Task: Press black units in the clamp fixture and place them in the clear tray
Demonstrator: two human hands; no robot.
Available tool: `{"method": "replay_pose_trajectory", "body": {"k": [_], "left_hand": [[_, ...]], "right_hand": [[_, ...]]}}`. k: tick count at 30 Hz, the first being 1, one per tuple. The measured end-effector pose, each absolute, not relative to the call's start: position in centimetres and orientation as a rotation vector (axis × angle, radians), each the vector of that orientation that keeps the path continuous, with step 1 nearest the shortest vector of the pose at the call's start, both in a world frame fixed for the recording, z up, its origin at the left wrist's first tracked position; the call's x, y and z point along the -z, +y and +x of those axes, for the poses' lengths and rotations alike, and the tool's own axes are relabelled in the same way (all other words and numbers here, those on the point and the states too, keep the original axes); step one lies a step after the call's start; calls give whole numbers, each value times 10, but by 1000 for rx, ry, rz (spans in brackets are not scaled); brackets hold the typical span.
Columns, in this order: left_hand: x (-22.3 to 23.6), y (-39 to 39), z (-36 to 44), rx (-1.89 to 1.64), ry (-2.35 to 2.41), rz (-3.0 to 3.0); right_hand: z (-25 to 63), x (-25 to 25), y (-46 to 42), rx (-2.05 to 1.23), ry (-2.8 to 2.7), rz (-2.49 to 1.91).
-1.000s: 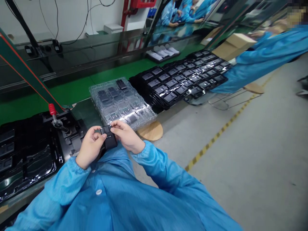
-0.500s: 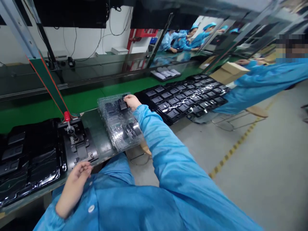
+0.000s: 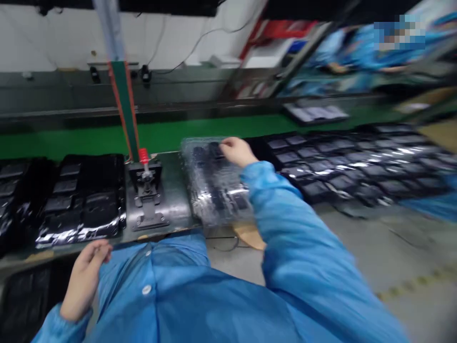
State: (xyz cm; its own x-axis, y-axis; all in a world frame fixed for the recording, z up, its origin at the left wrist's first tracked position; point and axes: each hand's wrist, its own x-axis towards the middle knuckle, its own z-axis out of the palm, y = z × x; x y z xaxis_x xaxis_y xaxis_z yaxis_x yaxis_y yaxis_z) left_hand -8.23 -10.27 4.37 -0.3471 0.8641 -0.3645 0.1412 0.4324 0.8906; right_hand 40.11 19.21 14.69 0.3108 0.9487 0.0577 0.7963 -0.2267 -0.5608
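My right hand (image 3: 237, 151) reaches over the clear plastic tray (image 3: 200, 200), its thumb and fingers pinched at the edge of a small black rectangular device (image 3: 215, 149) in the tray's back part. Motion blur hides how firmly the fingertips grip it. Other dark pieces sit in the tray's pockets. Low at the left, my left hand (image 3: 84, 277) hangs in front of the bench edge with curled fingers and thumb drawn in; nothing shows in it. Between the trays stands a metal clamp fixture (image 3: 148, 200) with a red handle (image 3: 143, 156).
Black trays (image 3: 102, 209) with dark pieces lie left of the fixture. A long spread of filled black trays (image 3: 332, 164) runs right. Behind is a green strip (image 3: 171, 133) and a tray of pale pieces (image 3: 316, 113). A wooden stool (image 3: 252, 236) stands below; people in blue work farther back.
Both hands were on the black device a second ago; my right hand then carried it to the clear tray while my left let go and dropped lower left. The view has swung left.
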Motion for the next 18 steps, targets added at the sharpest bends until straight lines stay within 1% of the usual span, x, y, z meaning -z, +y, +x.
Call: {"method": "replay_pose_trajectory", "body": {"k": [4,7,8,10,14,16,18], "left_hand": [[-72,-66,-127,-1048,1839,1273],[-83,-24,-175,-955,2025,1595],[-85,-8,-192,-876,2068,1691],[-87,23,-222,-598,2129,1915],[-86,68,-266,152,2101,2192],[-87,79,-277,379,2045,2239],[-89,84,-282,501,1983,2283]], "right_hand": [[373,-133,129,-369,-1652,-1933],[351,-110,71,-464,-1819,-1726],[341,-102,51,-505,-1914,-1632],[320,-87,17,-605,-2065,-1444],[290,-64,-24,-742,-2177,-1243],[288,-54,-34,-751,-2151,-1265],[291,-44,-40,-752,-2117,-1311]]}}
